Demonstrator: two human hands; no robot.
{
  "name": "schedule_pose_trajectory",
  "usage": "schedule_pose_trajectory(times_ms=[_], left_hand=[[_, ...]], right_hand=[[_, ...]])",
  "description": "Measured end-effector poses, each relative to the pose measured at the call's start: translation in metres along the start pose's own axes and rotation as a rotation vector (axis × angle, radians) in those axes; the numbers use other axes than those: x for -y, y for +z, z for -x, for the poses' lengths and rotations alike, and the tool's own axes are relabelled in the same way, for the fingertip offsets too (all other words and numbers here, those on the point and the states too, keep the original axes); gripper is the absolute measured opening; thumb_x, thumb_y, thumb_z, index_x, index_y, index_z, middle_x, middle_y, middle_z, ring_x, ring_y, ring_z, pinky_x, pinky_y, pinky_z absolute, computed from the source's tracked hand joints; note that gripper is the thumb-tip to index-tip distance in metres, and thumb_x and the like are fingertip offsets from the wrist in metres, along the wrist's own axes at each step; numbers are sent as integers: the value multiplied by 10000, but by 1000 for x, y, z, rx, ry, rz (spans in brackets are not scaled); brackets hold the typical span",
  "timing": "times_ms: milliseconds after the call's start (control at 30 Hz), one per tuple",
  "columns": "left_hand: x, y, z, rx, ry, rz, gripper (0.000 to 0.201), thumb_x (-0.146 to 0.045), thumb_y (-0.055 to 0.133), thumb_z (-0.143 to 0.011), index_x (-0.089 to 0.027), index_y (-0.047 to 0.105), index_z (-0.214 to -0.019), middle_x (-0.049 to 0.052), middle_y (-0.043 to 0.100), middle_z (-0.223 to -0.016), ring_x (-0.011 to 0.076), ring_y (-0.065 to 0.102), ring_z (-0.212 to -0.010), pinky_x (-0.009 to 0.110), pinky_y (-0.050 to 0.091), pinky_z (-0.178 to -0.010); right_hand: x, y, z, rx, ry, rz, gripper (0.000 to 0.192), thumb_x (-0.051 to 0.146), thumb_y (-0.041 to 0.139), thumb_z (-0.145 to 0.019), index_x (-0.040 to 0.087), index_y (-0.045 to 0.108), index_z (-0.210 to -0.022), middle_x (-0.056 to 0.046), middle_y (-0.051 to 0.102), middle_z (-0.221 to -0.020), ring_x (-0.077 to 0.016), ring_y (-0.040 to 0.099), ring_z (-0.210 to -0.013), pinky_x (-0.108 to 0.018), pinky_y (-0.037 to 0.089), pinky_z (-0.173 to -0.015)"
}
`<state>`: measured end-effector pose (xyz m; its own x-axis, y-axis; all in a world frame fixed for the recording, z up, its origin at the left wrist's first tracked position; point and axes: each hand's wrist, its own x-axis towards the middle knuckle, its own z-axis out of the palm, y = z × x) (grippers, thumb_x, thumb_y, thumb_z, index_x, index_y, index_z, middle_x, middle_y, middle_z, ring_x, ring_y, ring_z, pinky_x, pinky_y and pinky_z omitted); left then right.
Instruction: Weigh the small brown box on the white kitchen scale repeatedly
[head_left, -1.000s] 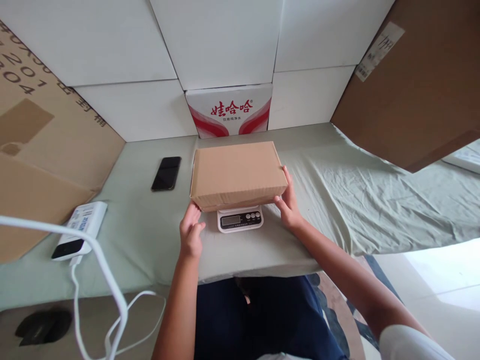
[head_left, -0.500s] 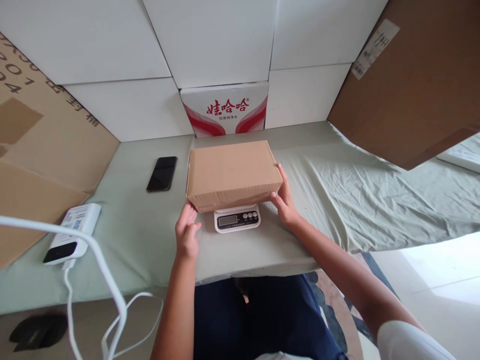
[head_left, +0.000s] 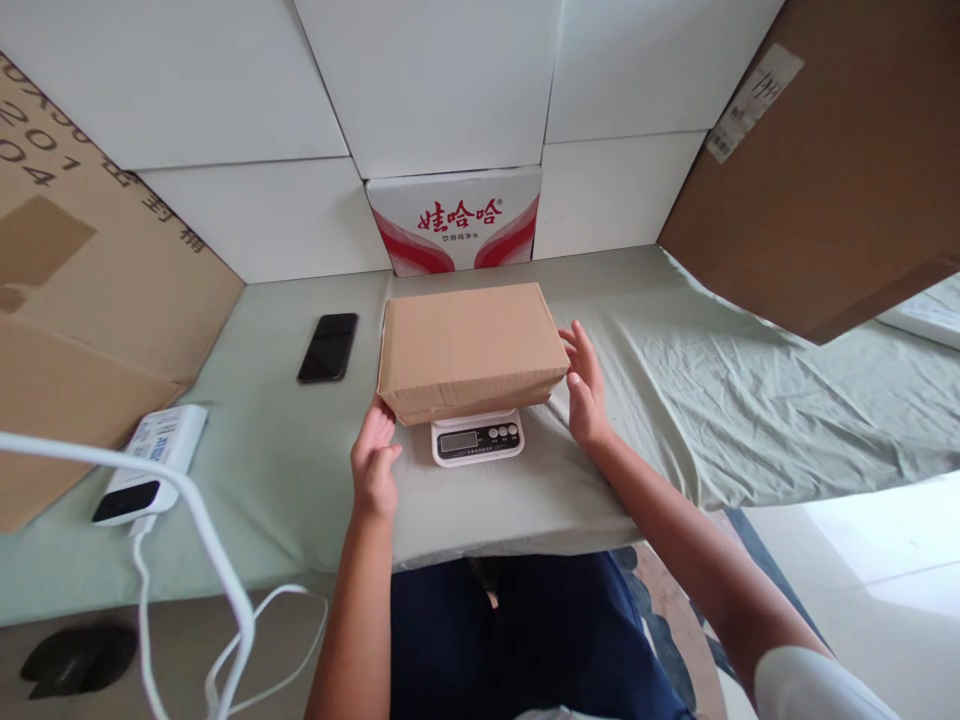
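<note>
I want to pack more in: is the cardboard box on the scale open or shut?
Shut. The cardboard box lies flat on the scale, its top one unbroken panel with no flap raised.

Makeshift packing station: scale (head_left: 477,438), cartons (head_left: 817,170)

A closed, plain brown cardboard box (head_left: 471,345) lies flat atop a small white scale (head_left: 477,439).

White carton (head_left: 454,220): "娃哈哈" is printed in red, with smaller dark characters beneath, too small to be read.
Left cardboard (head_left: 90,260): digits "201" and "04" are seen, cut off at the edge.
Scale (head_left: 477,438): display unreadable.
</note>
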<state>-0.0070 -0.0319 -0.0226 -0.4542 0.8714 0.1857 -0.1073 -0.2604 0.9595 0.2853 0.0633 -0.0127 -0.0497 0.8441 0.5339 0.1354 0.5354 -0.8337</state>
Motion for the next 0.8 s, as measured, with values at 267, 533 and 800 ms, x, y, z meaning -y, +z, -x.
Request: schedule_pose_trajectory(times_ms=[267, 533, 800], left_hand=[[5, -2, 1, 22, -32, -31, 741, -199, 607, -636, -151, 727, -1366, 149, 710, -1410, 399, 592, -1407, 544, 372, -1264], [2, -2, 2, 32, -1, -42, 786, -183, 599, -672, -171, 663, -1455, 132, 676, -1463, 384, 503, -1488, 528, 364, -1272], [-1, -1, 0, -5, 10, -23, 790, -192, 588, -659, -159, 672, -1444, 136, 658, -1486, 381, 472, -1511, 518, 356, -1278]], right_hand=[[1, 3, 3, 124, -7, -16, 748, 711, 458, -984, 420, 278, -1650, -2, 333, -1747, -347, 314, -1621, -600, 383, -1278], [1, 3, 1, 108, 6, -12, 795, 753, 460, -959, 412, 275, -1653, -19, 374, -1724, -353, 347, -1605, -610, 384, -1277], [5, 2, 2, 49, -1, -45, 775, 767, 477, -944, 471, 283, -1634, -8, 423, -1694, -358, 439, -1546, -610, 428, -1231]])
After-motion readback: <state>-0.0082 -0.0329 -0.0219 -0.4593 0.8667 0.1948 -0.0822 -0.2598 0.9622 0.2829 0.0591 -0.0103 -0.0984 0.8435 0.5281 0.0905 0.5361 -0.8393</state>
